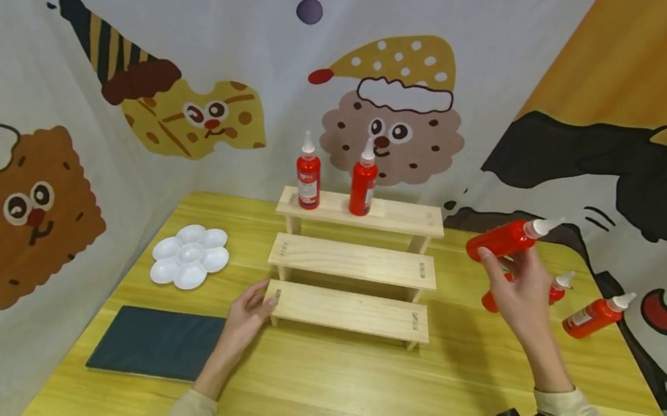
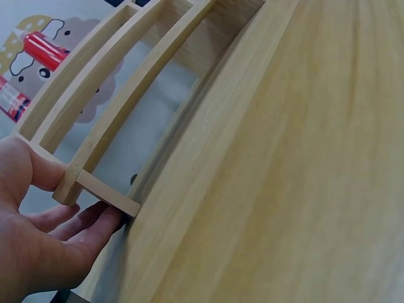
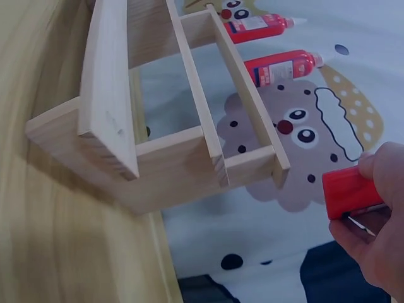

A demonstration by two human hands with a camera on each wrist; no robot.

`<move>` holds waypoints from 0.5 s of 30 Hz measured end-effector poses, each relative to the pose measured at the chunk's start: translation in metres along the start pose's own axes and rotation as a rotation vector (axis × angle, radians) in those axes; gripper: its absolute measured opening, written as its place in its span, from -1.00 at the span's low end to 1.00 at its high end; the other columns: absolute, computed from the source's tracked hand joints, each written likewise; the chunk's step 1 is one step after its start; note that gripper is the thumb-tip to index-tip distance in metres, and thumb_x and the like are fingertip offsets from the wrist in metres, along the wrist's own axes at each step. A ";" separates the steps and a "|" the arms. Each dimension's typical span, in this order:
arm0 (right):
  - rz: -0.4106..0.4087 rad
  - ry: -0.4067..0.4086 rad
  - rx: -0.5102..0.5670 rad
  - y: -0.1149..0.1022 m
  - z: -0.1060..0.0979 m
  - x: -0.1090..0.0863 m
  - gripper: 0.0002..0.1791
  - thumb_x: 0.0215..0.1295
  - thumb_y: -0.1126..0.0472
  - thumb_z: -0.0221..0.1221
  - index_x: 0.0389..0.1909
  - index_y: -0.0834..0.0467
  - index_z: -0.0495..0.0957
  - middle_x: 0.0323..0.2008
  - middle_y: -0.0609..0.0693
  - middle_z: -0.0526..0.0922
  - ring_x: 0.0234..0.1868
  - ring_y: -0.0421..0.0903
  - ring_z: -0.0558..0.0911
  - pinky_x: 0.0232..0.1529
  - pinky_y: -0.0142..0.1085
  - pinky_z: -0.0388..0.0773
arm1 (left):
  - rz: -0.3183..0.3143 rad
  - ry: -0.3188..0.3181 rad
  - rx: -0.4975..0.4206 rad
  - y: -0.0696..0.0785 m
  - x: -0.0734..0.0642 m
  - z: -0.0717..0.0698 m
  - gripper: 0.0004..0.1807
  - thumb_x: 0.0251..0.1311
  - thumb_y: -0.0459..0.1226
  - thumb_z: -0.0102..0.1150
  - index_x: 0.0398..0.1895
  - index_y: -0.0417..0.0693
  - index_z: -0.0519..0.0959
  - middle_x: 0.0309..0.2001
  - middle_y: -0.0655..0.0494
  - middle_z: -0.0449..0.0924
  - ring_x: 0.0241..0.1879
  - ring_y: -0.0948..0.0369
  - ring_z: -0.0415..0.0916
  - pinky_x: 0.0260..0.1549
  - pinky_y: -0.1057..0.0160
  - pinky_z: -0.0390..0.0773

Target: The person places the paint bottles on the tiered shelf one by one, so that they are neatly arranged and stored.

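A three-tier wooden rack (image 1: 352, 261) stands mid-table. My left hand (image 1: 247, 311) grips the left end of its lowest step, thumb on top and fingers beneath, as the left wrist view shows. In my right hand (image 1: 522, 282) is a red squeeze bottle (image 1: 503, 241) with a white nozzle, raised above the table and tilted with the nozzle pointing right. Two like bottles stand upright on the top step: a left one (image 1: 308, 180) and a right one (image 1: 363, 183). The right wrist view shows the base of the held bottle (image 3: 350, 191) beside the rack.
A white flower-shaped palette (image 1: 190, 256) lies left of the rack. Nearer sits a dark rectangular mat (image 1: 157, 343). At the right, a red bottle (image 1: 597, 316) and others partly hidden behind my right hand are on the table. A cartoon-printed cloth (image 1: 254, 37) hangs around the table.
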State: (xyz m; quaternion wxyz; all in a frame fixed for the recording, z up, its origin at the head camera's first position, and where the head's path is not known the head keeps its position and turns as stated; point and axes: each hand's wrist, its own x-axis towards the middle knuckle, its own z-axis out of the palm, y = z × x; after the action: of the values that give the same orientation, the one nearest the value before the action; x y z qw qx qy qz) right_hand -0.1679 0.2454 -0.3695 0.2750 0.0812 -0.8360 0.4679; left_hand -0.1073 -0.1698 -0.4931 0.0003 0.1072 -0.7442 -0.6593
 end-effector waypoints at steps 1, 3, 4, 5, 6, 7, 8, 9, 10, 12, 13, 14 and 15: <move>-0.007 -0.009 0.008 -0.001 0.003 0.003 -0.50 0.32 0.34 0.32 0.26 0.26 0.47 0.02 -0.21 0.63 -0.08 -0.54 0.58 0.01 -0.69 0.47 | 0.005 0.000 0.004 0.000 0.000 0.000 -0.40 0.43 -0.23 0.20 0.47 -0.19 0.33 0.24 -0.38 0.51 0.22 -0.14 0.54 0.01 0.30 0.58; -0.026 -0.027 0.012 -0.001 0.008 0.009 -0.50 0.32 0.34 0.32 0.26 0.27 0.46 0.05 -0.02 0.67 -0.08 -0.56 0.57 0.01 -0.69 0.47 | 0.001 0.002 0.006 0.001 0.001 0.001 -0.41 0.44 -0.24 0.19 0.47 -0.18 0.34 0.24 -0.37 0.52 0.21 -0.14 0.54 0.01 0.30 0.58; -0.037 -0.037 0.012 -0.001 0.011 0.012 -0.49 0.32 0.34 0.32 0.27 0.27 0.45 0.07 0.07 0.67 -0.08 -0.57 0.56 0.01 -0.69 0.47 | -0.001 0.002 0.002 0.001 0.001 0.001 -0.41 0.44 -0.25 0.18 0.47 -0.18 0.34 0.24 -0.37 0.52 0.21 -0.14 0.54 0.01 0.30 0.58; -0.049 -0.043 0.016 -0.001 0.014 0.015 -0.49 0.32 0.34 0.32 0.27 0.27 0.45 0.08 0.15 0.67 -0.07 -0.58 0.56 0.01 -0.69 0.47 | 0.002 0.002 0.003 0.001 0.002 0.001 -0.41 0.44 -0.25 0.18 0.47 -0.19 0.33 0.24 -0.38 0.51 0.21 -0.14 0.54 0.01 0.29 0.58; -0.058 -0.053 0.024 -0.001 0.017 0.018 -0.49 0.33 0.33 0.31 0.27 0.28 0.45 0.09 0.21 0.67 -0.07 -0.58 0.55 0.01 -0.69 0.47 | 0.003 0.003 0.004 0.001 0.002 0.001 -0.41 0.44 -0.25 0.18 0.47 -0.19 0.33 0.24 -0.38 0.51 0.21 -0.14 0.54 0.01 0.28 0.59; -0.065 -0.066 0.026 -0.002 0.019 0.022 -0.49 0.34 0.32 0.31 0.28 0.27 0.44 0.11 0.23 0.66 -0.06 -0.59 0.54 0.01 -0.69 0.47 | 0.004 0.003 0.004 0.001 0.002 0.001 -0.41 0.44 -0.26 0.18 0.48 -0.19 0.33 0.24 -0.38 0.51 0.20 -0.14 0.54 0.01 0.28 0.59; -0.069 -0.079 0.019 -0.003 0.022 0.024 -0.49 0.35 0.29 0.31 0.28 0.25 0.44 0.13 0.24 0.66 -0.06 -0.60 0.53 0.00 -0.69 0.46 | -0.001 0.004 0.004 0.001 0.002 0.001 -0.42 0.44 -0.26 0.18 0.48 -0.18 0.33 0.24 -0.37 0.51 0.21 -0.14 0.54 0.01 0.28 0.59; -0.072 -0.091 0.016 -0.004 0.025 0.027 -0.49 0.36 0.27 0.30 0.28 0.25 0.44 0.13 0.24 0.66 -0.06 -0.59 0.53 0.00 -0.69 0.46 | 0.000 0.005 0.001 0.001 0.002 0.001 -0.41 0.44 -0.27 0.18 0.48 -0.19 0.33 0.24 -0.38 0.51 0.21 -0.15 0.54 0.01 0.27 0.59; -0.074 -0.103 0.012 -0.005 0.027 0.030 -0.49 0.37 0.24 0.30 0.28 0.24 0.44 0.12 0.24 0.67 -0.07 -0.56 0.54 -0.01 -0.69 0.46 | -0.002 0.004 0.001 0.001 0.002 0.001 -0.41 0.44 -0.28 0.18 0.48 -0.19 0.33 0.24 -0.38 0.51 0.22 -0.16 0.53 0.01 0.27 0.60; -0.067 -0.129 0.001 -0.007 0.032 0.035 -0.51 0.40 0.18 0.28 0.27 0.24 0.44 0.10 0.22 0.69 -0.09 -0.43 0.61 -0.05 -0.68 0.47 | -0.003 0.004 0.005 0.001 0.002 0.001 -0.41 0.44 -0.28 0.18 0.48 -0.20 0.33 0.25 -0.39 0.50 0.23 -0.16 0.52 0.02 0.26 0.59; -0.063 -0.142 -0.008 -0.008 0.034 0.038 -0.52 0.41 0.15 0.28 0.26 0.23 0.45 0.09 0.21 0.69 -0.09 -0.34 0.64 -0.07 -0.67 0.47 | -0.004 0.002 0.004 0.001 0.002 0.001 -0.41 0.44 -0.28 0.18 0.48 -0.20 0.32 0.26 -0.39 0.49 0.23 -0.17 0.51 0.03 0.26 0.59; -0.059 -0.151 -0.014 -0.009 0.037 0.040 -0.52 0.41 0.13 0.27 0.25 0.23 0.46 0.07 0.22 0.70 -0.10 -0.23 0.68 -0.09 -0.66 0.48 | -0.006 0.004 0.004 0.001 0.002 0.001 -0.41 0.44 -0.28 0.17 0.48 -0.20 0.32 0.26 -0.39 0.49 0.24 -0.17 0.51 0.03 0.27 0.59; -0.055 -0.159 -0.021 -0.009 0.040 0.043 -0.52 0.42 0.10 0.27 0.24 0.23 0.47 0.05 0.21 0.71 -0.10 -0.13 0.70 -0.10 -0.66 0.48 | -0.004 0.002 0.003 0.001 0.002 0.000 -0.41 0.44 -0.27 0.17 0.48 -0.20 0.32 0.26 -0.39 0.49 0.24 -0.17 0.51 0.03 0.27 0.58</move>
State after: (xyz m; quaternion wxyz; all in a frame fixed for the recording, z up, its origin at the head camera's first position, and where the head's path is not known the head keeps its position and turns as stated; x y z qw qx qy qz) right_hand -0.2152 0.2127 -0.3560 0.2211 0.1380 -0.8576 0.4434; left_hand -0.1094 -0.1695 -0.4926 -0.0004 0.1097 -0.7449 -0.6581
